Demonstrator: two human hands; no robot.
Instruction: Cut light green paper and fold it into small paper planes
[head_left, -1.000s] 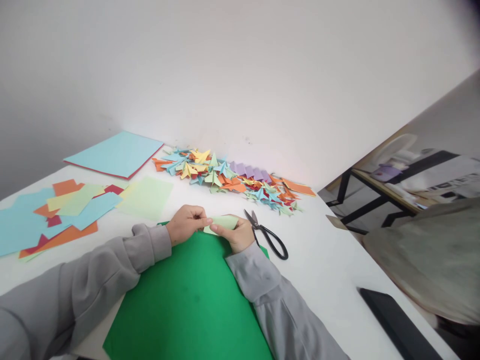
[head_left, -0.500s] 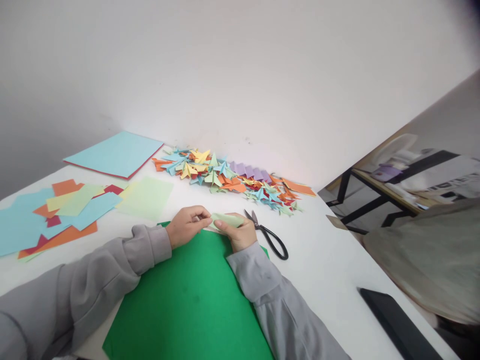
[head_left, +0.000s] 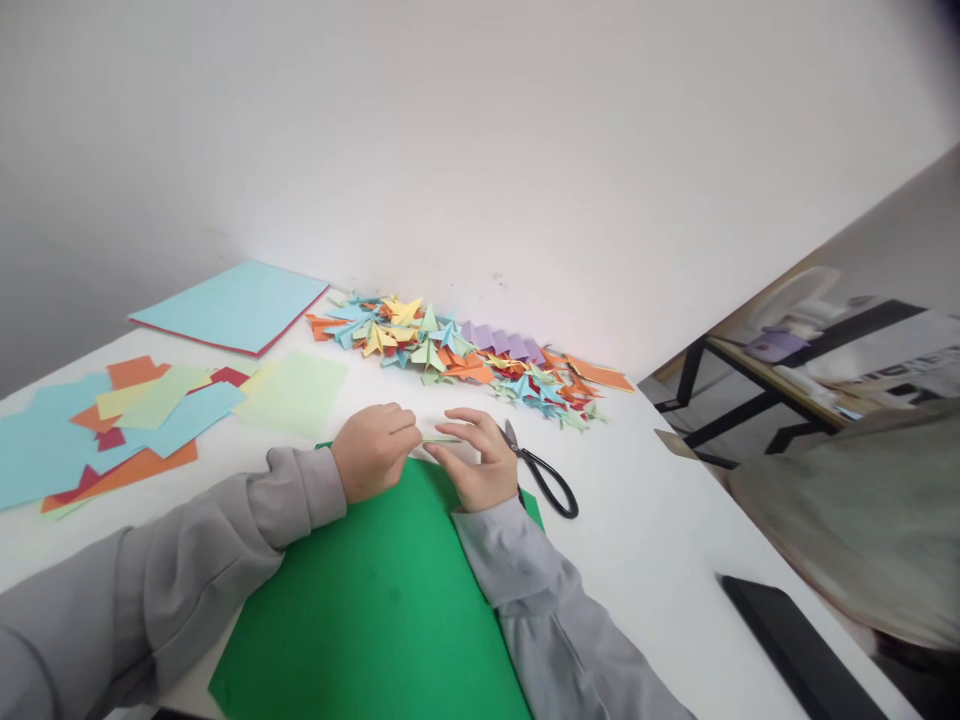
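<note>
In my left hand (head_left: pixel 377 452), closed in a pinch, is a small piece of light green paper (head_left: pixel 441 441), seen nearly edge-on as a thin line. My right hand (head_left: pixel 480 462) is around the paper's other end, its thumb and fingers spread apart above and below it. Both hands are over the far end of a green sheet (head_left: pixel 367 610) that covers the near part of the table. Black-handled scissors (head_left: pixel 551 480) lie just right of my right hand, their blades partly hidden behind it.
Behind my hands, along the wall, lies a heap of folded paper planes (head_left: pixel 427 345) in several colours. Loose paper pieces (head_left: pixel 180 430) and a stack of blue sheets (head_left: pixel 232 305) are on the left. A black flat object (head_left: pixel 787 640) is near the right edge.
The green paper has turned from its flat face to nearly edge-on. My right thumb and fingers have opened away from it, while my left hand has curled tighter.
</note>
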